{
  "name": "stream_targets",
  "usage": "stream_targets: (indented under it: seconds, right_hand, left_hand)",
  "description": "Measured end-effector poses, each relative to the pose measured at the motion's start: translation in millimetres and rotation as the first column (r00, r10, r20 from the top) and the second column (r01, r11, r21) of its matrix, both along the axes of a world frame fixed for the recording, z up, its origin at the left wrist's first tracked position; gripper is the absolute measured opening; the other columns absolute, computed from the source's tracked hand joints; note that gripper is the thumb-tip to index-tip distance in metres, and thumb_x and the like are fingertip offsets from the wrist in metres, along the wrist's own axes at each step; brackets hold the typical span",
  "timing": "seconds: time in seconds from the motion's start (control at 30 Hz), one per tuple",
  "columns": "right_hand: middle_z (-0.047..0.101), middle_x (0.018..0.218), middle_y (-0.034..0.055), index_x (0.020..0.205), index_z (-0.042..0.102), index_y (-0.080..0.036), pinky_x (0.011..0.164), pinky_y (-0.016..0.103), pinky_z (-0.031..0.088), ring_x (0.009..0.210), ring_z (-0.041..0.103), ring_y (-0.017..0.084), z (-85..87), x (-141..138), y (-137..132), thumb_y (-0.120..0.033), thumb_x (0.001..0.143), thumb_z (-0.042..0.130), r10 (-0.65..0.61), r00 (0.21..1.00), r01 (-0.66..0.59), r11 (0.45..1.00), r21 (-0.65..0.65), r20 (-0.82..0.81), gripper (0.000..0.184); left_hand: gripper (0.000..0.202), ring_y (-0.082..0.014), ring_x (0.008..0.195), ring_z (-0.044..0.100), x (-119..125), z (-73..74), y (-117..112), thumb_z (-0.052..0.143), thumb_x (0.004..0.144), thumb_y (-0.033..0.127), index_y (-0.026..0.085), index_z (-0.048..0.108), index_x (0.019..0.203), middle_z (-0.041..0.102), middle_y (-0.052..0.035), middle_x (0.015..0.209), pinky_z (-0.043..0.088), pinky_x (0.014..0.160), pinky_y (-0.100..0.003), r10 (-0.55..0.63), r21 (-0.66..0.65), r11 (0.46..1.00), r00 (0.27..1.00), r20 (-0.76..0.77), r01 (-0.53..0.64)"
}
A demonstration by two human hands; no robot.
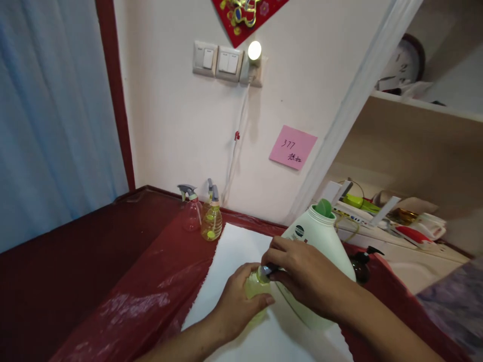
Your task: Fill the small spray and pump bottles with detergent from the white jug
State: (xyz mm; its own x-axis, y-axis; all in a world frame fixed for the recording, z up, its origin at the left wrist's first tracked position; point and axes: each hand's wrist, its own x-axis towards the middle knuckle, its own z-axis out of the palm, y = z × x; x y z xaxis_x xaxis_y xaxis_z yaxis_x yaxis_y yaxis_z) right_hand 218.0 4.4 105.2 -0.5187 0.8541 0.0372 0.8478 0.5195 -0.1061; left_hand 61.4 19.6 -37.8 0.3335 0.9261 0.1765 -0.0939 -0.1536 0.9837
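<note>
Fingers of the left hand (236,301), seen to the right of and nearer than two spray bottles (206,216) stood at the wall, are closed around a small yellow-green bottle (253,287). This is held upright at the white sheet (234,246) spread on the red cover (151,281). Its grey cap (264,272) is pinched by the fingertips of the right hand (305,276). A large white jug (320,236) with a green top is stood directly behind that hand, and a dark pump bottle (361,264) is seen farther right.
</note>
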Motion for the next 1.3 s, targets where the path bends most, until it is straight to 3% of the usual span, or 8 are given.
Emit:
stream_targets:
  seconds: [0.27,0.6,1.03,1.17,1.3]
  right_hand:
    - [0.068,0.095,-0.0004,0.104,0.076,-0.028,0.075,0.031,0.041,0.086,0.063,0.017,4.1,-5,3,-0.006,0.087,0.065,0.055,0.998,-0.056,0.994,-0.090,-0.017,0.030]
    - [0.065,0.094,0.0017,0.097,0.073,-0.021,0.075,0.029,0.042,0.084,0.061,0.015,-4.2,-4,10,-0.010,0.094,0.058,0.046,0.987,-0.075,0.980,-0.184,-0.154,0.019]
    - [0.063,0.095,0.0012,0.101,0.075,-0.024,0.076,0.029,0.041,0.086,0.060,0.015,-5.5,-8,7,-0.013,0.092,0.060,-0.014,0.987,-0.010,0.989,-0.148,-0.158,0.020]
    - [0.061,0.097,0.0011,0.109,0.075,-0.029,0.077,0.028,0.040,0.090,0.060,0.016,-4.9,-8,6,-0.017,0.095,0.061,-0.005,0.983,-0.019,0.991,-0.131,-0.181,0.023]
    - [0.059,0.097,0.0005,0.108,0.076,-0.029,0.074,0.027,0.038,0.087,0.058,0.015,-5.3,-8,5,-0.016,0.093,0.062,0.008,0.983,-0.027,0.994,-0.102,-0.184,0.024]
  left_hand:
    - [0.048,-0.0301,0.115,0.060,-1,-6.3,0,0.083,0.072,0.030,0.020,0.068,0.117,0.069,-0.0077,0.121,0.043,0.106,-0.042,-0.018,0.075,0.997,0.999,-0.039,0.020]
    - [0.044,-0.0294,0.110,0.060,-1,-6.2,0,0.082,0.073,0.030,0.019,0.068,0.113,0.069,-0.0071,0.115,0.044,0.099,-0.040,-0.016,0.094,0.995,0.997,-0.072,0.023]
    - [0.043,-0.0301,0.110,0.060,-5,1.0,-1,0.081,0.073,0.032,0.020,0.066,0.112,0.069,-0.0065,0.114,0.044,0.097,-0.039,-0.018,0.061,0.998,0.999,-0.049,0.021]
    - [0.048,-0.0285,0.108,0.060,-1,18.2,-6,0.083,0.067,0.026,0.020,0.061,0.109,0.070,-0.0046,0.110,0.044,0.096,-0.037,0.073,0.015,0.997,0.997,-0.013,-0.073]
    - [0.036,-0.0256,0.091,0.059,8,31.8,-9,0.083,0.063,0.026,0.021,0.058,0.089,0.067,-0.0010,0.089,0.044,0.082,-0.034,0.256,-0.016,0.965,0.957,-0.139,-0.260]
